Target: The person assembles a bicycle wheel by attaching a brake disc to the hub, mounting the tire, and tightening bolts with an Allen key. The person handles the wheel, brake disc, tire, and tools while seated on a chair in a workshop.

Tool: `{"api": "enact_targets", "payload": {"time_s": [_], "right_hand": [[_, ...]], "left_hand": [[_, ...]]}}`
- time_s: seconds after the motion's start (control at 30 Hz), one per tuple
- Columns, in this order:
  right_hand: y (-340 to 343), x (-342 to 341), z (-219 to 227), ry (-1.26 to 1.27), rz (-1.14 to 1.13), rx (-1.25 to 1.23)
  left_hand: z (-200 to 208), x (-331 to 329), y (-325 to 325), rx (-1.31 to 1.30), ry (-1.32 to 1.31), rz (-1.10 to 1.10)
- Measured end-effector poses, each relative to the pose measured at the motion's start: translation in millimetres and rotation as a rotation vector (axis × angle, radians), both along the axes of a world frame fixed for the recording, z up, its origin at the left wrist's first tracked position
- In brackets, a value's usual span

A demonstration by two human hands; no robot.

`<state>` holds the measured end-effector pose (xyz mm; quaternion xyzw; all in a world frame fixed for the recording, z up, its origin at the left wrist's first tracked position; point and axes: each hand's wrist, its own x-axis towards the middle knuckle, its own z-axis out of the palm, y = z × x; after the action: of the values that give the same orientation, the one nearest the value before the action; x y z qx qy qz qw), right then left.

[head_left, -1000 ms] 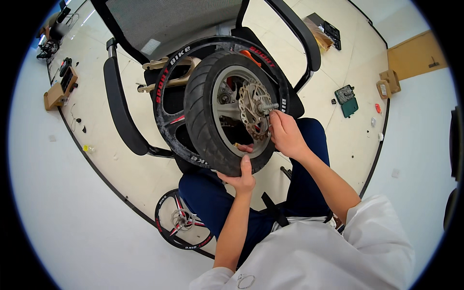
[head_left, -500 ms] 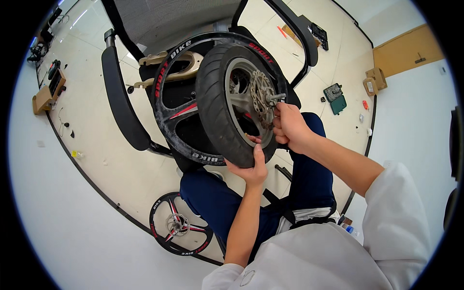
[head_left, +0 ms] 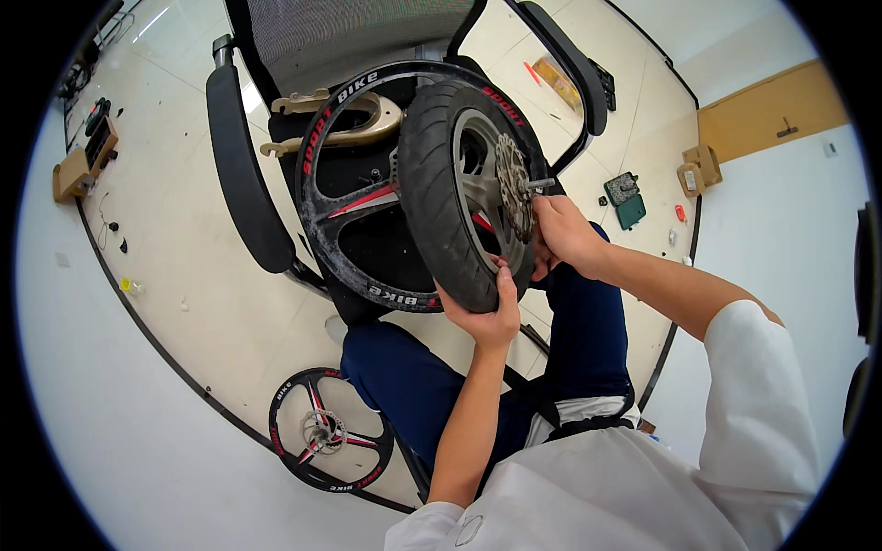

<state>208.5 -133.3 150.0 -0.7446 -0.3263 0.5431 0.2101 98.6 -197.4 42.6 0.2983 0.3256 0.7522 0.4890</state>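
A small wheel with a black tyre (head_left: 434, 197) and grey metal hub stands tilted on a larger black spoked bike rim (head_left: 317, 204) lying flat on a chair seat. My left hand (head_left: 489, 317) grips the tyre's near lower edge, thumb over the side and fingertips showing inside the wheel. On the wheel's right face is a brake disc (head_left: 514, 188), with a threaded axle (head_left: 540, 185) sticking out of its centre. My right hand (head_left: 568, 234) is closed beside the disc, just below the axle end. Whatever lies between its fingers is hidden.
A beige fork-shaped part (head_left: 372, 129) lies across the rim at left. Chair armrests (head_left: 241, 165) flank the seat. Another spoked wheel (head_left: 303, 459) rests on the floor near my left leg. Beyond the right armrest are a green case (head_left: 631, 213) and cardboard boxes (head_left: 706, 165).
The view has shifted a little. The small wheel has tilted so its disc shows more edge-on. My right hand's fingers have moved lower around the disc side; my left hand still holds the tyre.
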Motion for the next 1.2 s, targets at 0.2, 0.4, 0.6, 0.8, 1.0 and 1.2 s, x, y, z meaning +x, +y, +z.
{"api": "enact_targets", "payload": {"time_s": [0.2,0.4,0.6,0.8,1.0,1.2], "right_hand": [[2,0,1,-0.026,0.023,-0.045],[4,-9,0,-0.167,0.042,0.057],[2,-16,-7,-0.117,-0.104,0.111],[3,-18,-10,0.176,-0.369,-0.069],[8,-20,-2,0.118,-0.310,-0.119],[15,-20,4,0.133,-0.367,-0.190]], "left_hand": [[1,1,3,0.009,0.003,0.046],[2,2,3,0.007,-0.020,0.045],[1,0,3,0.016,0.010,0.025],[6,-5,2,-0.017,-0.019,0.054],[1,-5,4,0.000,-0.020,0.061],[-1,-4,5,0.007,-0.028,0.042]]}}
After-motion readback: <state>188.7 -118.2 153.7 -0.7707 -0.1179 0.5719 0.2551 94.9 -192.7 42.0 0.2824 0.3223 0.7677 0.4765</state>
